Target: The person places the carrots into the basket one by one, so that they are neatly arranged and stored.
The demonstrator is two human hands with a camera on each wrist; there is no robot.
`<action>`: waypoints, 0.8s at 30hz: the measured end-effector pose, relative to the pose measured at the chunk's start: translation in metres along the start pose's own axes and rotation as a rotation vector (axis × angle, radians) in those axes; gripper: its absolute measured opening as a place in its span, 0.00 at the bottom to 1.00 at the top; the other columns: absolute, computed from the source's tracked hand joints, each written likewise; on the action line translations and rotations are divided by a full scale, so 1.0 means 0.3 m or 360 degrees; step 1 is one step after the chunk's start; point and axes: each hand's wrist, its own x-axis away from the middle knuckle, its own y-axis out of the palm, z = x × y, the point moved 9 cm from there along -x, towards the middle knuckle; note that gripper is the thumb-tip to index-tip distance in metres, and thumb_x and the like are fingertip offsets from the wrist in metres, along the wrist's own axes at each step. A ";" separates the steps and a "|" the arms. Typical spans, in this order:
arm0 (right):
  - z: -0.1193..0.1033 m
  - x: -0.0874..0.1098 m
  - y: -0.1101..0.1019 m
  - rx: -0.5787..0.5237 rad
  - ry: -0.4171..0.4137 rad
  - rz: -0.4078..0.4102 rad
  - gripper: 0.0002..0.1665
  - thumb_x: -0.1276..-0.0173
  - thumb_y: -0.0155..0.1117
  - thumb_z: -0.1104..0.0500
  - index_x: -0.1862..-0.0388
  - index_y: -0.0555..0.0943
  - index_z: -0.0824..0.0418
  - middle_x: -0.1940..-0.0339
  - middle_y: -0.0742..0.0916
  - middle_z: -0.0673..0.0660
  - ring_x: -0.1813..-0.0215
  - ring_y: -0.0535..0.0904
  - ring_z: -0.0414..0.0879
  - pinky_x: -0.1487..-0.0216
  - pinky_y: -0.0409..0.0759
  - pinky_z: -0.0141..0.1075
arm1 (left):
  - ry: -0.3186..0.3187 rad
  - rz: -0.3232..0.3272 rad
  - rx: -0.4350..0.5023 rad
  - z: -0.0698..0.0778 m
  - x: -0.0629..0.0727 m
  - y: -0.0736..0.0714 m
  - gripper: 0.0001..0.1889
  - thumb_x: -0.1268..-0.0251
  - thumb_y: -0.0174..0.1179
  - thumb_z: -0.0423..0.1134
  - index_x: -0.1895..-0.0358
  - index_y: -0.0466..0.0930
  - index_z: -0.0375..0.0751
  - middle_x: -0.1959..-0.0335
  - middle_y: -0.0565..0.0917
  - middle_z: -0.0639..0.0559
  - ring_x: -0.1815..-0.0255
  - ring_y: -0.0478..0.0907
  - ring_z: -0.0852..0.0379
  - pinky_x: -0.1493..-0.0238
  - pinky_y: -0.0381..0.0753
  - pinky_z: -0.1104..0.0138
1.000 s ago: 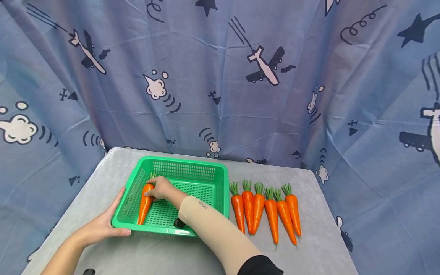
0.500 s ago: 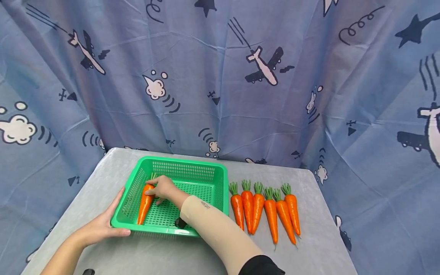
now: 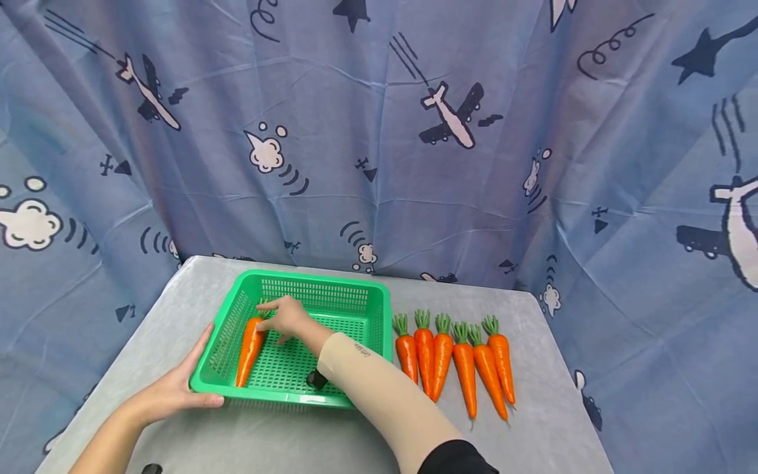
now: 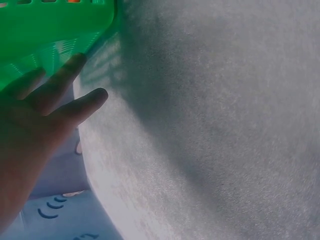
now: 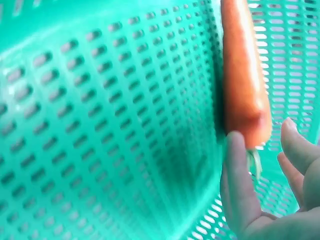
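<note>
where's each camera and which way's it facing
Head: worn on the head, facing forward and down at the green rectangular plastic basket and blue patterned fabric curtain; left hand and right hand show.
Left wrist: worn there, facing the pale grey tabletop; left hand and basket corner at left.
Right wrist: worn there, facing into the basket at the tapered orange carrot; right hand at lower right.
Head and right wrist share: right hand, carrot, basket.

Table (image 3: 551, 408): pale grey, mottled top, extending beneath both hands. Green perforated basket (image 3: 284, 397) stands on it, near left corner against the left hand (image 3: 177, 388), interior below the right hand (image 3: 288, 316). Right of both hands, just beside the basket: six carrots (image 3: 442, 359) lying in a row, leafy ends farthest off.
</note>
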 end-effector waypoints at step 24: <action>-0.063 0.215 -0.289 -0.0672 -0.0367 -0.0181 0.35 0.40 0.78 0.59 0.34 0.80 0.44 0.28 0.74 0.62 0.43 0.83 0.53 0.46 0.82 0.54 | 0.0119 0.0085 -0.0025 0.019 0.018 0.006 0.65 0.44 0.71 0.29 0.18 0.25 0.52 0.20 0.35 0.28 0.38 0.59 0.81 0.45 0.65 0.82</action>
